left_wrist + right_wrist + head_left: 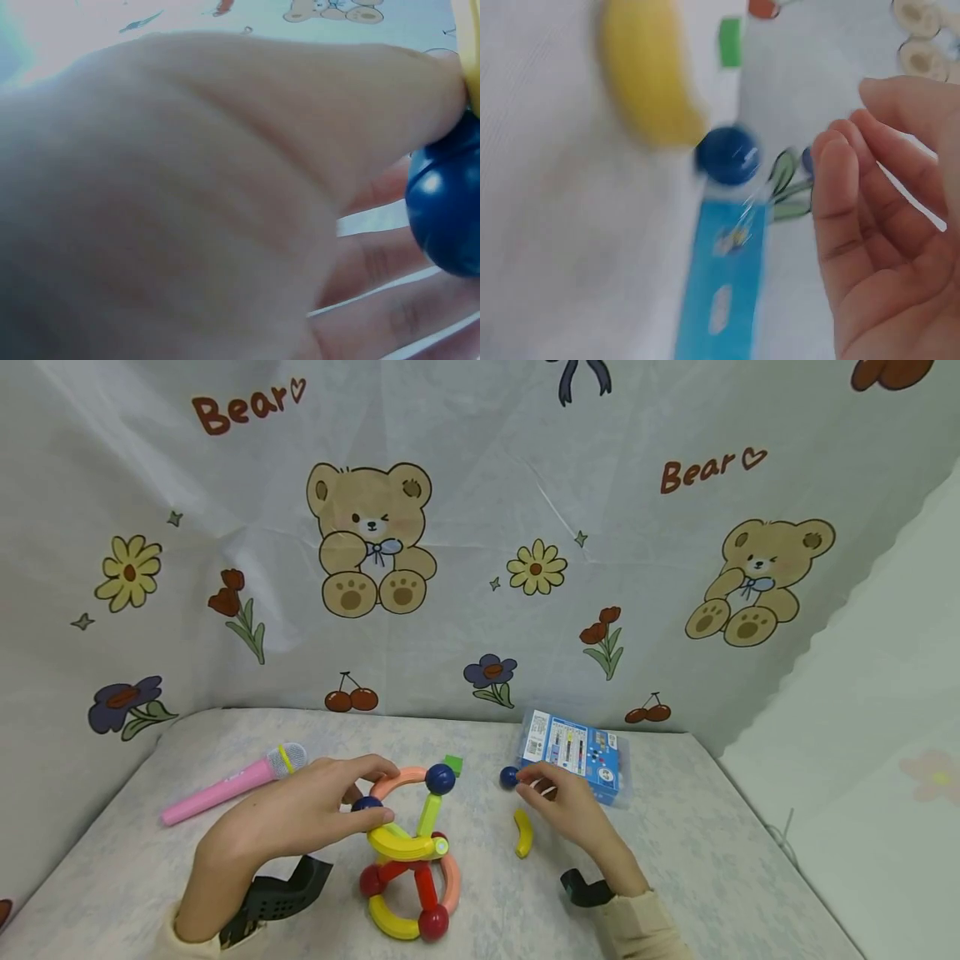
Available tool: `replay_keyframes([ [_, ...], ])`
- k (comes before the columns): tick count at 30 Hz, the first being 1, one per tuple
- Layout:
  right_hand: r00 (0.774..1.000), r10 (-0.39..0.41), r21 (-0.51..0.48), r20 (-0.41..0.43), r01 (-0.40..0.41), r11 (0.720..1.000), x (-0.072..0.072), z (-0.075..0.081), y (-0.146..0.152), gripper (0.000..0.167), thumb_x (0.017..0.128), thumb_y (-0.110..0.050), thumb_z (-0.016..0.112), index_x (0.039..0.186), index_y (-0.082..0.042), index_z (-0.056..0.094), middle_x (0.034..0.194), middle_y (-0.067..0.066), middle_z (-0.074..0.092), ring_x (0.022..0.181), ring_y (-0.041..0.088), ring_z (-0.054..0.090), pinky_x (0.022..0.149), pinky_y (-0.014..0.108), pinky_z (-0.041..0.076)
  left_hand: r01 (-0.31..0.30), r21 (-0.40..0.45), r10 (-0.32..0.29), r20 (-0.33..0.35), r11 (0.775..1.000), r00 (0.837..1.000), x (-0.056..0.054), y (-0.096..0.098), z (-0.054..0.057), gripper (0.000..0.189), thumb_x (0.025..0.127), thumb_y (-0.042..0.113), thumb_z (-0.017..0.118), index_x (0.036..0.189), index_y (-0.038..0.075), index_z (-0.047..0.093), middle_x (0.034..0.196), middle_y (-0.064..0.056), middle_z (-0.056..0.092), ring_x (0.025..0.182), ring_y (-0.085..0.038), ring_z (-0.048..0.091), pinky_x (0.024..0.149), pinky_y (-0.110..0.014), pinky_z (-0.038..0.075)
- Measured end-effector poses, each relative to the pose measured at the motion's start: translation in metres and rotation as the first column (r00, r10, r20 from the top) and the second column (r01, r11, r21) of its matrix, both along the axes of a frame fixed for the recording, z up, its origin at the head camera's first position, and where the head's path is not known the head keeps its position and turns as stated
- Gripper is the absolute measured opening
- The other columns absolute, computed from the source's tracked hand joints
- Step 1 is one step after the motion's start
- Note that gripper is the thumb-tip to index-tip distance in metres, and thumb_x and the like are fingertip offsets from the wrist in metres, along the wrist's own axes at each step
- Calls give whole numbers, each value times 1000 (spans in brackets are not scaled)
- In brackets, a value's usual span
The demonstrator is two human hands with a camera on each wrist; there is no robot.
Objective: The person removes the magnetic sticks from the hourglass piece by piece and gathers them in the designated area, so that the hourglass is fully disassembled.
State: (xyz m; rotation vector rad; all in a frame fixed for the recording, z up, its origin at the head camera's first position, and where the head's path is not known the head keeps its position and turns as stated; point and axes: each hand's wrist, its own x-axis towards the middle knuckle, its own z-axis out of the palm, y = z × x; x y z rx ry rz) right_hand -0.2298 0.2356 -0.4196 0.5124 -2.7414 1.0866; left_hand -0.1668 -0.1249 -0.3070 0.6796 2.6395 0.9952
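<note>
A ball-and-rod building toy structure [425,887] stands on the table, with red balls and rods low down and blue balls, lime rods and curved yellow and orange pieces above. My left hand [300,814] holds its top left corner, thumb and fingers about a blue ball [450,202]. In the left wrist view the thumb lies against a yellow piece [471,45] over that ball. My right hand [562,802] is beside a loose blue ball [509,777], fingers loosely bent. The right wrist view shows that ball [730,155] apart from the fingertips. Nearer me lies a curved yellow piece [523,833].
A blue toy box [573,752] in clear packaging lies behind my right hand. The pink toy microphone [232,785] is at the left, beyond my left forearm. Behind the structure is a small green block [453,765]. A bear-print cloth [465,468] hangs along the table's back edge.
</note>
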Motion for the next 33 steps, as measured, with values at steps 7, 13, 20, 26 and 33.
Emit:
replay_keyframes([
  [7, 986, 161, -181, -43, -166, 969, 26, 25, -38, 35, 98, -18, 72, 133, -16, 64, 117, 3, 72, 98, 14, 70, 81, 26, 60, -9, -14, 9, 7, 1000, 1000, 2, 4, 3, 44, 90, 36, 81, 129, 23, 64, 126, -1, 70, 103, -23, 70, 75, -43, 62],
  [13, 951, 310, -297, 21, -290, 910, 42, 27, -65, 59, 101, -20, 68, 155, -25, 43, 140, 8, 63, 109, 19, 71, 89, 29, 59, 17, 7, -17, -14, 1000, 1000, 1, 5, 3, 44, 90, 33, 82, 129, 21, 65, 125, -3, 70, 101, -23, 71, 74, -43, 62],
  [20, 933, 351, -365, 73, -303, 880, 50, 22, -79, 57, 104, -18, 64, 156, -23, 41, 135, 10, 66, 116, 22, 67, 94, 28, 57, 65, 19, -64, -51, 998, 997, 1, 6, 3, 40, 92, 33, 79, 127, 19, 65, 123, -2, 71, 98, -19, 71, 75, -38, 62],
  [26, 959, 284, -392, 1, -261, 882, 52, 22, -83, 49, 99, -14, 71, 144, -18, 52, 125, 7, 69, 108, 18, 67, 88, 28, 59, 96, 27, -94, -88, 995, 992, 1, 6, 3, 41, 92, 35, 79, 128, 20, 65, 120, 2, 71, 93, -13, 69, 71, -30, 57],
  [33, 957, 289, -415, -16, -270, 869, 54, 24, -84, 49, 97, -10, 73, 140, -14, 51, 124, 9, 70, 107, 16, 68, 87, 28, 60, 102, 37, -98, -99, 994, 990, 1, 8, 3, 40, 93, 34, 78, 128, 18, 66, 118, 1, 72, 90, -10, 68, 69, -26, 56],
])
